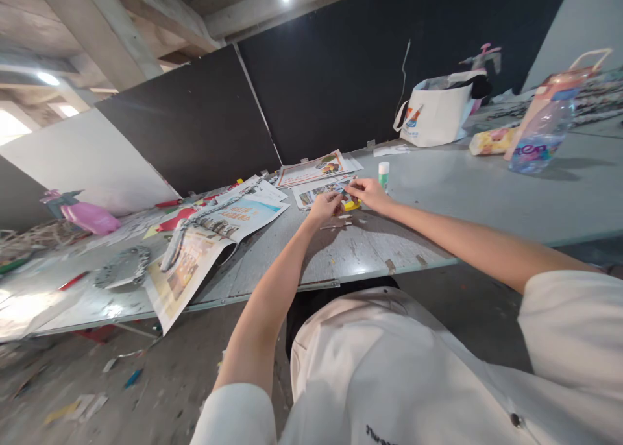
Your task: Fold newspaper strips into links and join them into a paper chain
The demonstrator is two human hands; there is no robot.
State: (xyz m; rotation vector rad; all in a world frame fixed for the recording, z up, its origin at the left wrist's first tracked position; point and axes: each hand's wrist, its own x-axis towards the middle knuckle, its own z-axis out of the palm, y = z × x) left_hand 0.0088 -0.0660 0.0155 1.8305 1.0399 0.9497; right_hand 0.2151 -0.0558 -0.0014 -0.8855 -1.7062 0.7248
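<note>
My left hand (327, 207) and my right hand (370, 194) meet over the table, fingers pinched close together. Between the fingertips is something small and dark that I cannot make out. Beneath them lies a printed paper sheet (305, 196) with pictures. A yellow object (351, 205), partly hidden by the fingers, is just below my right hand. Behind my right wrist a glue stick (383, 176) with a white cap and green label stands upright. Small paper scraps (339, 222) lie on the tabletop near my left hand.
Left of my hands, open magazines (243, 219) hang partly over the table's front edge, a grey rolled strip (178, 240) on top. At right stand a white bag (433, 115) and a water bottle (542, 137). A pink spray bottle (92, 218) lies far left. Black panels (331, 69) line the back.
</note>
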